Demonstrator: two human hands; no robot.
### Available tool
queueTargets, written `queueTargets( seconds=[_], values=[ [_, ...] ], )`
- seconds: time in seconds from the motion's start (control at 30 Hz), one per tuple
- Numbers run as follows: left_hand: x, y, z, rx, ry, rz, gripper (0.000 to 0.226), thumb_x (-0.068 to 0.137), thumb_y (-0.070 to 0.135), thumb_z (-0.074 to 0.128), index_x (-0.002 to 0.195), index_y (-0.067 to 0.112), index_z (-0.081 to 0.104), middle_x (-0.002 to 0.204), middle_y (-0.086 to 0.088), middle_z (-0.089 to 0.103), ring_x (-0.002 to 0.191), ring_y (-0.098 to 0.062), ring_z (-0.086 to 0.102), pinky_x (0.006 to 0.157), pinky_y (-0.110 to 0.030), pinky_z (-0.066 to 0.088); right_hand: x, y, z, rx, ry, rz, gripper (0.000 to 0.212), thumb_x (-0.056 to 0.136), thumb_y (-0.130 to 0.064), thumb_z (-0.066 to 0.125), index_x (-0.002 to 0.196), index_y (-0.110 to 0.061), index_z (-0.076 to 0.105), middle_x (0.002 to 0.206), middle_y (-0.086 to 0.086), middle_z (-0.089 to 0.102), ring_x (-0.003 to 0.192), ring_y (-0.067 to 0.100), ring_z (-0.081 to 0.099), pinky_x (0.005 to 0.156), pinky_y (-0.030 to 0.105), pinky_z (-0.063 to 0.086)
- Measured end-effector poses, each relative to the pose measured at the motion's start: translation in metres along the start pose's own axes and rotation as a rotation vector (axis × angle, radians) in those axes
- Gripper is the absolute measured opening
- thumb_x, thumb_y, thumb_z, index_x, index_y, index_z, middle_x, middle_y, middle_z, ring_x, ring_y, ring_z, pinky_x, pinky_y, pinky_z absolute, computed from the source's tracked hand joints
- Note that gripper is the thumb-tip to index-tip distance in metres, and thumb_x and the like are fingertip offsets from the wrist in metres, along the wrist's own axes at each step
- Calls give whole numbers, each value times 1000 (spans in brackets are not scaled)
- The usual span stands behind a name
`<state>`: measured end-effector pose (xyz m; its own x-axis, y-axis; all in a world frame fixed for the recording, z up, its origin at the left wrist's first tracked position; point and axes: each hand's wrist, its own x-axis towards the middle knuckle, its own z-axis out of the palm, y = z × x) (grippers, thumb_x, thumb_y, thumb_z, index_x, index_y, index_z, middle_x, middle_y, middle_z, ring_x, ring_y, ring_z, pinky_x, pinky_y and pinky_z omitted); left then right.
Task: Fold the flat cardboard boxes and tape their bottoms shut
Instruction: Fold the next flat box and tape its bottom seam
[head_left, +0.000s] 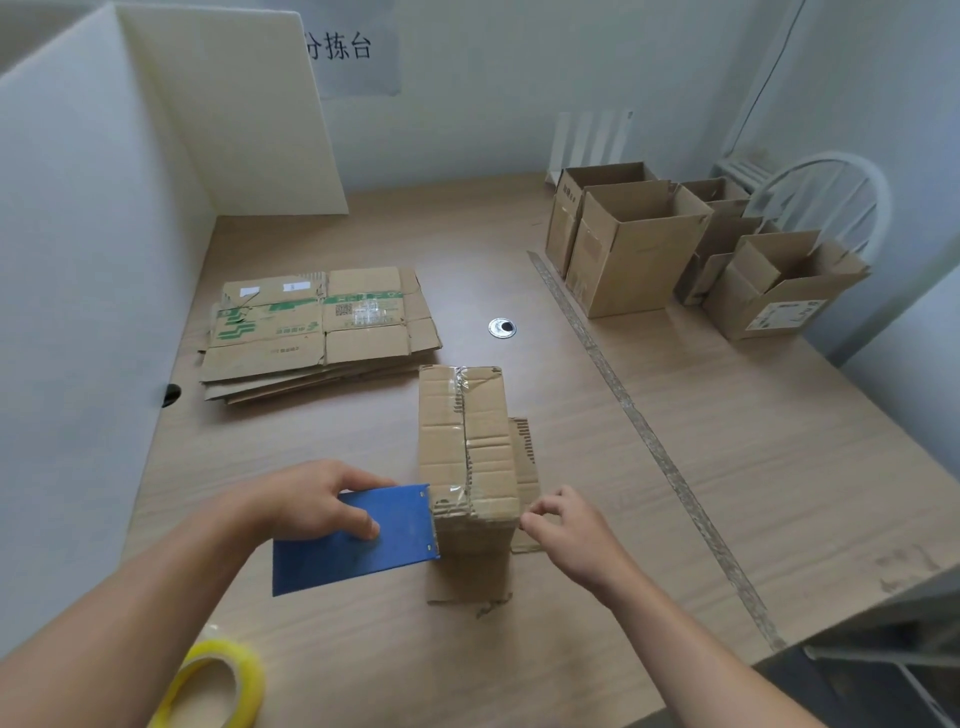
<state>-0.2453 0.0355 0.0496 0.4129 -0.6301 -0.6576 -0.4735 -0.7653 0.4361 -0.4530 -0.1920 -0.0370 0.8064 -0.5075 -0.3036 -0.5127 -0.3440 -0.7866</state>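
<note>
The box (467, 447) stands between the two hands with its bottom turned up, which puts the seam where it can be reached. Clear tape runs along that seam from the far edge toward the person, so the taping of this one looks close to done. The left hand (317, 501) grips a blue tape cutter (358, 540), fingers over its far edge and thumb pressed on its flat face. The cutter's riveted edge touches the near left corner of the box, probably to press the tape end down or to sever it there. The right hand (566, 530) is at the near right corner, thumb and forefinger pinched on the cardboard edge and the other fingers curled. That grip most likely braces the box against the push from the other side. Whether a strip of tape is also caught in the pinch cannot be told. A loose flap lies flat on the table (727, 467) just under the right hand, and another shows below the box toward the person. A yellow tape roll (208, 686) sits beside the left forearm, close enough to pick up for the next strip. The stack of flat boxes (317, 332) waits beyond the left hand, near the white partition (78, 260), as the supply. The finished boxes (634, 244) stand open side up well beyond the right hand, out of the working space. So the work appears to pass from the left side to the right.
</note>
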Motion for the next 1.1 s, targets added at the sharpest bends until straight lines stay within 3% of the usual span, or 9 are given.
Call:
queueTargets(
  seconds=[0.1, 0.2, 0.37, 0.47, 0.57, 0.73, 0.9, 1.0, 1.1],
  values=[
    [-1, 0, -1, 17, -3, -6, 46, 87, 40, 69, 125, 62, 52, 118, 18, 65, 104, -8, 60, 98, -37, 45, -2, 3, 1, 196, -19, 74, 16, 85, -29, 75, 77, -15, 72, 103, -7, 58, 100, 3, 59, 82, 21, 42],
    [1, -1, -1, 27, -14, -11, 48, 86, 42, 69, 126, 63, 52, 115, 19, 65, 102, -8, 61, 97, -37, 46, -2, 4, 6, 361, -82, 136, 20, 81, -27, 81, 70, -13, 73, 93, -13, 65, 97, 7, 63, 79, 23, 46],
    [4, 1, -6, 44, -43, -23, 44, 86, 45, 69, 117, 70, 48, 113, 22, 63, 99, -5, 60, 89, -31, 46, 3, 8, 13, 414, -62, 164, 24, 85, -26, 77, 64, -17, 71, 101, -16, 62, 96, 2, 60, 82, 24, 43],
    [4, 2, -7, 58, -47, -33, 45, 86, 46, 69, 119, 69, 47, 114, 21, 63, 100, -6, 60, 92, -32, 46, -1, 9, 11, 340, -96, 145, 19, 87, -35, 74, 79, -20, 66, 88, -9, 65, 89, 9, 59, 77, 24, 43],
    [4, 2, -7, 61, -48, -46, 48, 86, 47, 69, 124, 67, 47, 117, 19, 63, 103, -9, 59, 97, -36, 46, -2, 11, 10, 117, -26, 78, 17, 88, -42, 71, 88, -27, 64, 105, -11, 60, 95, -6, 52, 81, 23, 37],
    [6, 0, -5, 46, -45, -49, 51, 85, 48, 69, 128, 65, 48, 115, 20, 63, 101, -6, 60, 90, -31, 46, -6, 14, 21, 24, 121, 5, 30, 90, -42, 70, 110, -21, 73, 122, -8, 64, 117, 9, 55, 100, 23, 38],
    [3, 1, -4, 63, -41, -50, 53, 86, 46, 69, 131, 63, 47, 117, 18, 64, 103, -8, 60, 96, -34, 46, -12, 17, 30, -76, 290, -188, 14, 87, -22, 76, 96, -12, 79, 116, 0, 63, 113, 24, 54, 96, 15, 32],
    [3, 2, -4, 68, -40, -61, 53, 86, 46, 68, 131, 64, 45, 120, 16, 63, 106, -11, 59, 99, -38, 45, -4, 17, 19, -160, 291, -321, 9, 81, -17, 81, 87, -11, 77, 112, 8, 61, 107, 29, 55, 95, 28, 39],
    [5, 5, -6, 85, -42, -65, 53, 87, 47, 68, 132, 63, 45, 121, 15, 61, 106, -12, 58, 97, -36, 44, 7, 16, 6, -228, 229, -424, 32, 82, -19, 80, 112, -15, 70, 128, 12, 52, 118, 30, 51, 101, 36, 41]
  ],
)
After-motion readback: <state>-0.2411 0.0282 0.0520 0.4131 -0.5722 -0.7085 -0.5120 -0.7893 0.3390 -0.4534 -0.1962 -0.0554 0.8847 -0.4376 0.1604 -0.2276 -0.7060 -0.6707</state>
